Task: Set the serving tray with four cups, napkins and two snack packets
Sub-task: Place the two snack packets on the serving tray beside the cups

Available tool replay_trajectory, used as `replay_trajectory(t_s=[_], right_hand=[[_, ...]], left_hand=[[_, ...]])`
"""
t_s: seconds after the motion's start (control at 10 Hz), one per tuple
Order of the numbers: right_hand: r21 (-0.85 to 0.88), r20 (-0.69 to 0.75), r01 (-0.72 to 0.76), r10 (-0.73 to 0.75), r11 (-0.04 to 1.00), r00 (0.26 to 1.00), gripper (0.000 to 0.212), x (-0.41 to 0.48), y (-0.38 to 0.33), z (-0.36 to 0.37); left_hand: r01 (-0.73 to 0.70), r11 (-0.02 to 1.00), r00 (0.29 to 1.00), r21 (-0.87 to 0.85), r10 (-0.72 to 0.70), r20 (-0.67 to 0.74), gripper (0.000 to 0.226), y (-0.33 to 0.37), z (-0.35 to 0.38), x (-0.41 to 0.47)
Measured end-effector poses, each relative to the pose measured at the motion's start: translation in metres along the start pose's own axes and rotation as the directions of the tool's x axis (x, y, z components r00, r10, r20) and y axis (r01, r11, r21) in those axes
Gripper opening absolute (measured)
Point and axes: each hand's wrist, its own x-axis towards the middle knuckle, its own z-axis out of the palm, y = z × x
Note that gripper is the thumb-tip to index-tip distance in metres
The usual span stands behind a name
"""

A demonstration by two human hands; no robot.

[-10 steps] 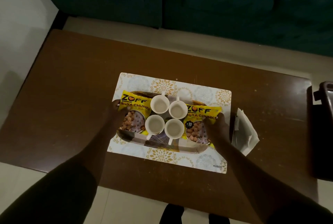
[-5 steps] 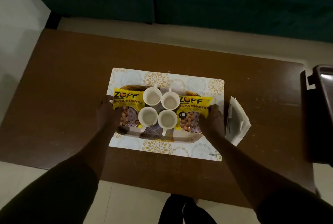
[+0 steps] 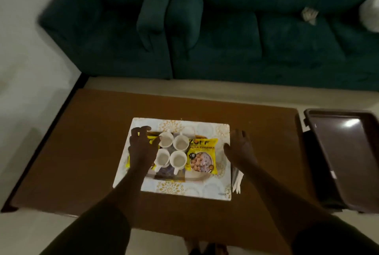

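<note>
The serving tray rests on a white placemat with gold flowers in the middle of the brown table. Several white cups stand clustered on the tray's middle. A yellow snack packet lies to their right. A second yellow packet lies to their left, mostly hidden under my left hand, which hovers over it with fingers spread. My right hand is open above the placemat's right edge, clear of the tray. White napkins lie on the table beside the placemat, partly hidden by my right forearm.
A dark empty tray sits on a surface just right of the table. A dark green sofa stands beyond the table's far edge. Pale floor lies to the left.
Both hands have let go of the tray's ends and lifted away with fingers spread. The camera view has tilted up, showing more of the sofa.
</note>
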Motion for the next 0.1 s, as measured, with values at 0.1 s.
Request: replay_trajectory(t_s=[0.1], right_hand=[[0.048, -0.093, 0.066, -0.062, 0.997, 0.994, 0.045, -0.0069, -0.0161, -0.0388]], left_hand=[[-0.088, 0.996, 0.996, -0.032, 0.088, -0.018, 0.045, 0.0331, -0.0163, -0.0137]])
